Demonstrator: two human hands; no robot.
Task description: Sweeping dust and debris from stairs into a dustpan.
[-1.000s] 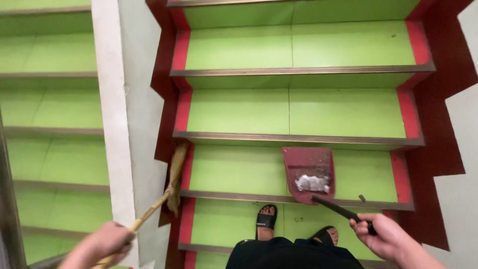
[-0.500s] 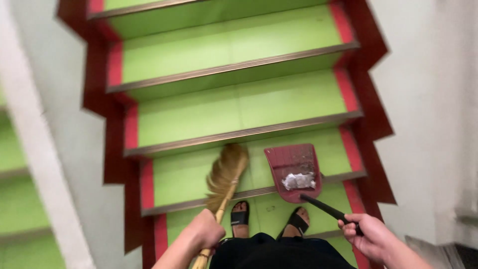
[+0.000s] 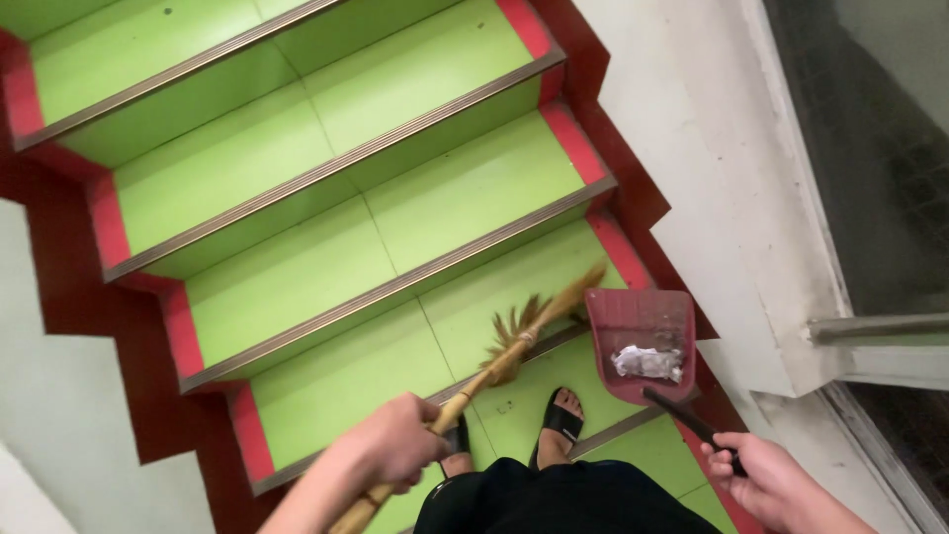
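Sweeping step: left hand (image 3: 395, 445) grips broom (image 3: 514, 341), right hand (image 3: 776, 480) grips dustpan (image 3: 643, 336) handle; next, brush dirt into pan.

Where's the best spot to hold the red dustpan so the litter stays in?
Probably its black handle, taken from the near end, as the right hand does. The handle slopes up towards the person, so the red dustpan sits low with the litter inside.
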